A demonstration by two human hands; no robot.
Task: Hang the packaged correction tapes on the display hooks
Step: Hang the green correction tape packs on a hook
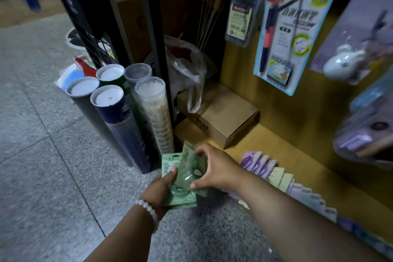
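Grey speckled floor tiles (42, 155) are lying under us, meeting a yellow wooden shelf (297, 178) on the right. Nearest to us, we are holding a small stack of green correction tape packs (170, 166) in our left hand (158, 187), its fingers curled round the stack from below and the thumb pressing on top; a bracelet of pale beads (148, 210) is sitting on that wrist. With our right hand (214, 168) we are pinching one green pack (190, 168) by its edges, thumb at the lower edge and fingertips at the upper edge, tilting it above the stack. Print on the green packs is showing, but we cannot read it.

Just beyond, a row of purple and pale packs (268, 168) is lying along the shelf. Further back, a brown cardboard box (219, 115) is sitting on the shelf, with a clear plastic bag (187, 66) behind it. To the left, tall tubes (110, 100) with white caps are leaning together; one cap is showing a small number, too faint for us to be sure of.

Farthest, on hooks above, a blue-edged card holding a pen (295, 36) is hanging, its red header and Chinese writing blurred, beside a clear pack with a cream label (240, 19) and a purple card with a white figure (344, 61).
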